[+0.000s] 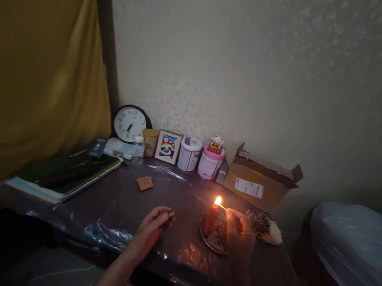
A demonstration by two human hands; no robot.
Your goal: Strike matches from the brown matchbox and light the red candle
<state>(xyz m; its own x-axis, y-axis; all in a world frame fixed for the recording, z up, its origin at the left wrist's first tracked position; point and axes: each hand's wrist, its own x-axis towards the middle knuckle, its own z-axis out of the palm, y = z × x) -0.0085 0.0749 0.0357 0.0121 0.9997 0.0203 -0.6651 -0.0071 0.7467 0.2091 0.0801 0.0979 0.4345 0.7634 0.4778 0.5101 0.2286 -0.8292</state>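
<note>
A red candle [210,220] stands upright on a round metal plate [202,232]. At its top burns a bright flame [218,200]. My right hand [239,234] pinches a thin matchstick [223,207], whose far end reaches the flame at the wick. To the left of the plate, my left hand [154,227] is closed on a small flat piece [171,214] with a pale end; most of it is hidden by the fingers. Dark-headed matchsticks [271,232] lie in a pile behind my right hand. A small brown card [144,183] rests farther back.
Along the wall stand a clock [130,124], a panda picture frame [168,147], two tins [189,154] and a cardboard box [258,181]. Large books [72,169] lie at the left near a yellow curtain [39,88]. Clear plastic covers the dark table [114,208].
</note>
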